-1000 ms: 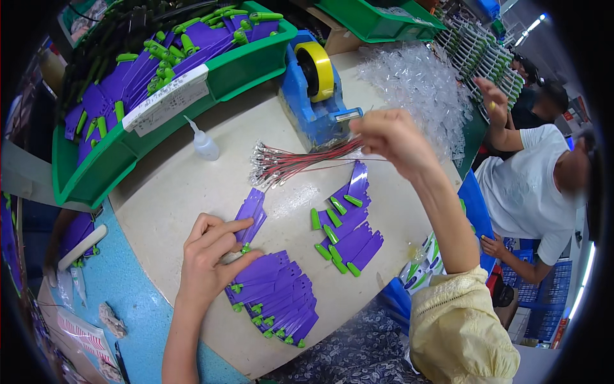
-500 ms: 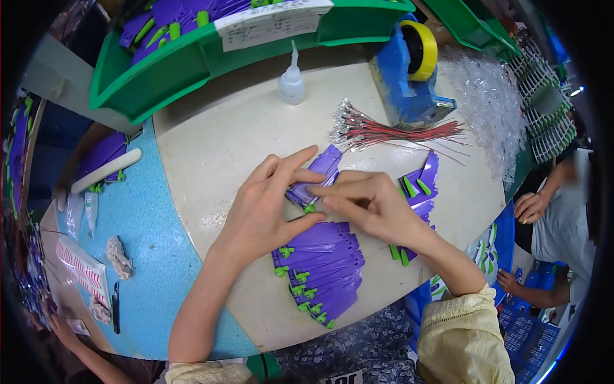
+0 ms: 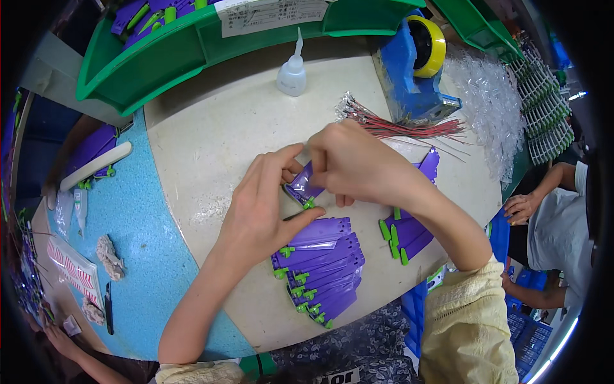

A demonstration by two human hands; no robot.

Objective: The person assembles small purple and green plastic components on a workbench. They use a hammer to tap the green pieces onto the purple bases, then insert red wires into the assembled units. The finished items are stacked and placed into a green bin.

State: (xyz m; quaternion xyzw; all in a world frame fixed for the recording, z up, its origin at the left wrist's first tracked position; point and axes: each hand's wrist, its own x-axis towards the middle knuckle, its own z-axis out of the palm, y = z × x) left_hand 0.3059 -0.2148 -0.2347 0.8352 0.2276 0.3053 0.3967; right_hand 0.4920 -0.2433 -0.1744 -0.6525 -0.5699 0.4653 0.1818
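A purple plastic strip [image 3: 302,186] with a green end piece lies between my two hands, tilted over the table. My left hand [image 3: 259,203] steadies it, thumb by the green end and fingers along the far side. Closed fingers of my right hand [image 3: 361,160] press on its upper part and hide much of it. Whether a small part is also in those fingers cannot be made out. Just below, a fanned row of similar purple strips [image 3: 326,269] with green ends rests on the table. Another group of purple strips with green tabs [image 3: 409,233] lies under my right forearm.
Behind stand a white squeeze bottle [image 3: 292,77], a green bin [image 3: 192,61] of purple parts and a blue tape dispenser [image 3: 406,77]. Red-and-black wires [image 3: 409,128] lie beside a heap of transparent plastic pieces [image 3: 483,109]. Another person's hand [image 3: 521,206] shows at right.
My right hand has moved up and away over the far part of the strip, now covering it. My left hand stays around the strip. The whole view has shifted slightly.
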